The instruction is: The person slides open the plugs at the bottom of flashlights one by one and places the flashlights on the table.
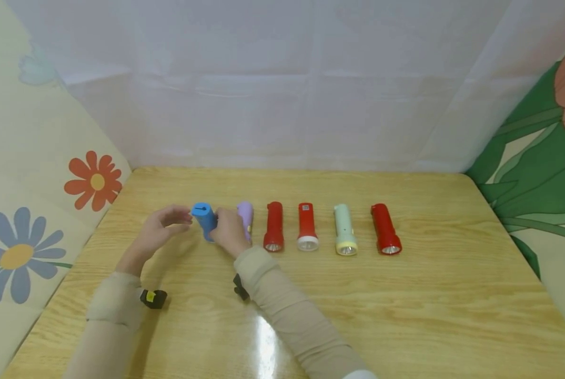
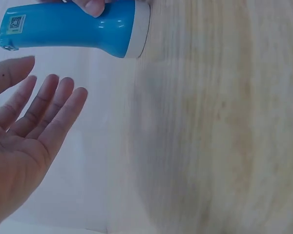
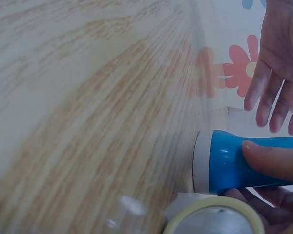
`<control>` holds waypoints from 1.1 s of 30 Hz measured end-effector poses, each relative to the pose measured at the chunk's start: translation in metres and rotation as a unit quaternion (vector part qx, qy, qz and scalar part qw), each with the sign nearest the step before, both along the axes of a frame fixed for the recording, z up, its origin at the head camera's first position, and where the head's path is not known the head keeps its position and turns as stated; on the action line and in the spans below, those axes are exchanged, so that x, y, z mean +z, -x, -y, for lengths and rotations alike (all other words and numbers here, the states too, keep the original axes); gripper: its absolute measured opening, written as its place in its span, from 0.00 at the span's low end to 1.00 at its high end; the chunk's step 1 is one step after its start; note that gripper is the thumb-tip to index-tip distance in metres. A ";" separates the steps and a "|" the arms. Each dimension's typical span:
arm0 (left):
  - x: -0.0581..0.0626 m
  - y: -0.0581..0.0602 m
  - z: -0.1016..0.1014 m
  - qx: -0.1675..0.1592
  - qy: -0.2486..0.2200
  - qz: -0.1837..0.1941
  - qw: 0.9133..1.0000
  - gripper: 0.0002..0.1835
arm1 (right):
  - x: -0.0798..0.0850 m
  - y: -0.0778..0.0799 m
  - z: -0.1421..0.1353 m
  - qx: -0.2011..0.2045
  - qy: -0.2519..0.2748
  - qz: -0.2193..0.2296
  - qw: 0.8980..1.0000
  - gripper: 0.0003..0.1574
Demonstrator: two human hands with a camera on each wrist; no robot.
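Note:
A blue flashlight (image 1: 201, 210) with a white rim (image 2: 139, 29) stands upright, lens end down on the table, at the left end of a row of flashlights. My right hand (image 1: 230, 231) grips its body from the right; in the right wrist view the thumb (image 3: 266, 158) lies along the blue side. To the left of it my left hand (image 1: 161, 229) is held up with nothing in it, fingers spread and apart from the flashlight. Just right of my right hand lies a purple flashlight (image 1: 245, 213), partly hidden by that hand.
Further right lie a red flashlight (image 1: 274, 223), a red one with a white rim (image 1: 306, 221), a mint one with a yellow rim (image 1: 344, 226) and another red one (image 1: 384, 226). A white curtain (image 1: 287, 105) hangs behind the wooden table (image 1: 429, 316); flowered panels flank it.

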State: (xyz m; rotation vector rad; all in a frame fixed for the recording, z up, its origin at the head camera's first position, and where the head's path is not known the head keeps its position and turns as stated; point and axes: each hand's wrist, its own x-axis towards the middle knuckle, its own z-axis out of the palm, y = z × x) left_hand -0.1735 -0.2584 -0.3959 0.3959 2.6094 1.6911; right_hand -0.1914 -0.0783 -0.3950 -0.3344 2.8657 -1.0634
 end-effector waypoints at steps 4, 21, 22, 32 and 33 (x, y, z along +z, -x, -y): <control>0.000 -0.006 0.001 0.025 -0.063 0.013 0.998 0.11 | 0.000 0.000 0.000 -0.001 0.005 0.009 1.000 0.22; 0.028 -0.004 -0.018 0.141 0.013 0.025 0.990 0.22 | 0.001 -0.001 -0.001 0.005 0.011 0.014 1.000 0.22; 0.030 -0.004 -0.019 0.144 0.024 0.025 0.989 0.22 | 0.001 -0.001 -0.001 0.005 0.012 0.016 1.000 0.23; 0.030 0.000 -0.027 0.121 0.117 -0.049 0.985 0.20 | 0.001 -0.001 -0.001 0.006 0.021 0.020 1.000 0.22; 0.030 0.000 -0.027 0.118 0.119 -0.056 0.984 0.20 | 0.001 -0.001 -0.001 0.006 0.021 0.021 1.000 0.22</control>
